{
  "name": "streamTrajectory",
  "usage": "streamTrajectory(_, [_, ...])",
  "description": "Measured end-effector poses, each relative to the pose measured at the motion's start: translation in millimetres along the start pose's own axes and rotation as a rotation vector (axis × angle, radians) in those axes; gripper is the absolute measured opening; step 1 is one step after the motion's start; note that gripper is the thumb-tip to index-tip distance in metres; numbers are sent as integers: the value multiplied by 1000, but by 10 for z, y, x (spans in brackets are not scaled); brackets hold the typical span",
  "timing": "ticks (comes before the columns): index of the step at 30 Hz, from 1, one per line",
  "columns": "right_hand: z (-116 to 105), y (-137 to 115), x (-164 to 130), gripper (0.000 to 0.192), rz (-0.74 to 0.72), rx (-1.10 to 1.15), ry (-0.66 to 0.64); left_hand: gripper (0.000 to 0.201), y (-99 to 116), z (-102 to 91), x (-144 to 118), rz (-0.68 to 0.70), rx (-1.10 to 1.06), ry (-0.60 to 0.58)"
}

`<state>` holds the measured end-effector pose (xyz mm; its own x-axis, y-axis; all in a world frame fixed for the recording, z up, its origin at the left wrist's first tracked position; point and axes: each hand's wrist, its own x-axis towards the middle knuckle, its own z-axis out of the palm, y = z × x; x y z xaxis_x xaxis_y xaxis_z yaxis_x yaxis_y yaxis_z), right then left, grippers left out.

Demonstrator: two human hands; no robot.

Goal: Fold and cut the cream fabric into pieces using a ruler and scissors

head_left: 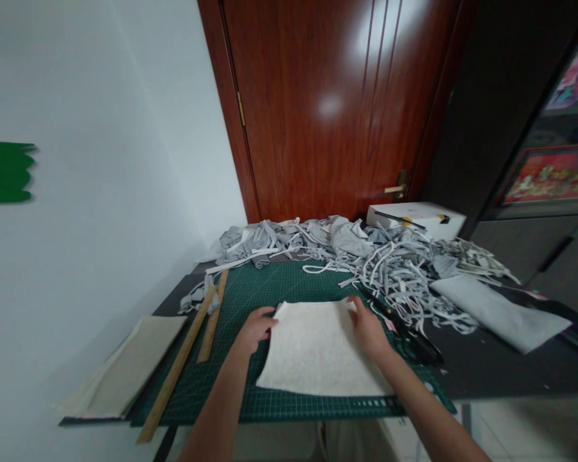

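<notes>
Here we are with a cream, roughly rectangular woven cloth [318,353] spread over the near middle of a green gridded cutting mat [250,289], both hands on its far end! Our left hand [256,330] has its fingers pinching, it seems, the far left edge; our right hand [370,330] has its fingers closed on the far right corner. We'd call this step laying the piece straight, and the next move calls for even tension at both corners so the near edge sits smooth. Off to our left, a long yellowish wooden ruler [178,366]; on the right, black scissors [417,343] beside a tangled heap of grey-and-white fabric strips [399,269].
</notes>
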<state>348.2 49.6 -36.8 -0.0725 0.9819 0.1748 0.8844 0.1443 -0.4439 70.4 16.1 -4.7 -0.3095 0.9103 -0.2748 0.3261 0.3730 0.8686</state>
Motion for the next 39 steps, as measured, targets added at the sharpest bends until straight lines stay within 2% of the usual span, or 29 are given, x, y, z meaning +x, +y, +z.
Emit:
streamTrajectory(2, [0, -6, -11, 24, 5, 1, -15, 31, 20, -9, 18, -11, -18, -40])
streamTrajectory(6, [8, -63, -43, 29, 64, -24, -32, 14, 57, 58, 96, -8, 25, -84])
streamTrajectory(9, [9, -104, -52, 35, 103, -49, -31, 17, 57, 150, 184, 35, 72, -18])
streamTrajectory(13, [-9, -120, -37, 52, 143, -90, -30, 16, -7, 224, 293, 87, 145, 100])
streamTrajectory(17, [-58, -121, -73, 41, 148, -128, -41, 18, -82, 182, 389, 104, 281, 132])
streamTrajectory(21, [-106, -155, -270, 35, 112, -150, -84, 26, -54, 67, 513, 163, 445, 135])
streamTrajectory(26, [-85, -317, -689, 34, 21, -121, -188, 28, 157, 34, 670, 293, 634, 79])
streamTrajectory(30, [8, -506, -981, 31, 25, -80, -269, 29, 352, 211, 750, 419, 773, 23])
streamTrajectory(33, [58, -591, -1104, 29, 49, -45, -307, 19, 429, 398, 731, 529, 854, 29])
streamTrajectory(36, [37, -607, -1160, 28, 75, -47, -315, 26, 427, 545, 647, 614, 917, 103])
streamTrajectory(39, [-32, -605, -1181, 28, 35, -125, -271, 31, 387, 630, 577, 643, 968, 209])
